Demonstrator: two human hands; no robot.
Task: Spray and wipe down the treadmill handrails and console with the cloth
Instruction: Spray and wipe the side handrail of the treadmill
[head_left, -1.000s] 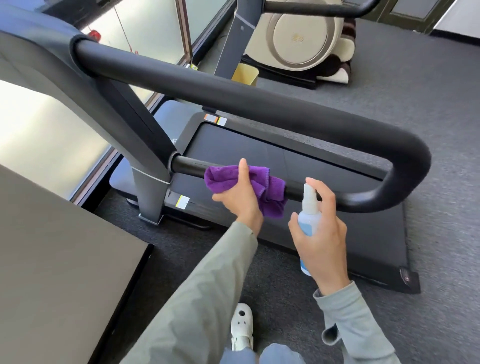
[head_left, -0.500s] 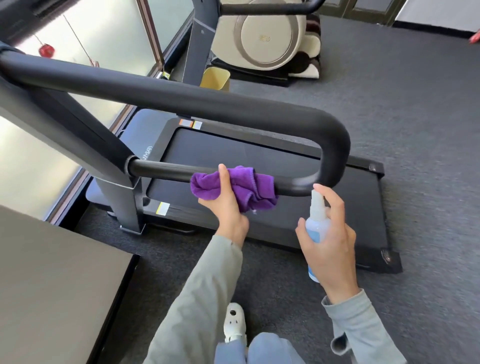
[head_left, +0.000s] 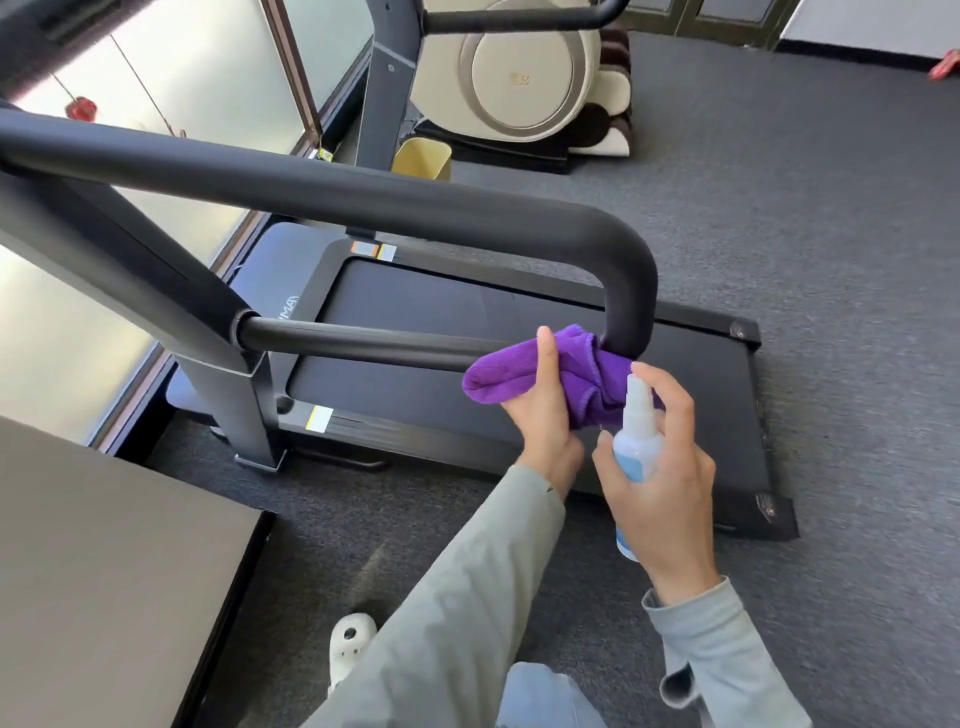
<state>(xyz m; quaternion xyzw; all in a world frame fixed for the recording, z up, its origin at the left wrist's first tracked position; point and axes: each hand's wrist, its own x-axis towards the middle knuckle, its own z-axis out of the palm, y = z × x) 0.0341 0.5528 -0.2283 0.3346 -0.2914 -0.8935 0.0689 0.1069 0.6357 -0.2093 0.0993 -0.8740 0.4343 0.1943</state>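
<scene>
Soft purple cloth (head_left: 524, 374) squishes easily; your left hand (head_left: 545, 415) wraps it round the thin black handrail (head_left: 363, 343); your right hand (head_left: 660, 467) grips the light plastic spray bottle (head_left: 636, 447).

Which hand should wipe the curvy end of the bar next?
Probably the left hand: it already holds the purple cloth wrapped on the lower rail beside the bend. The right hand holds the spray bottle.

A cream, round-sided massage chair (head_left: 524, 83) is sitting on grey carpet (head_left: 805, 208) beside a yellow bin (head_left: 422, 158); a dark brown tabletop (head_left: 104, 571) is lying at lower left.
</scene>
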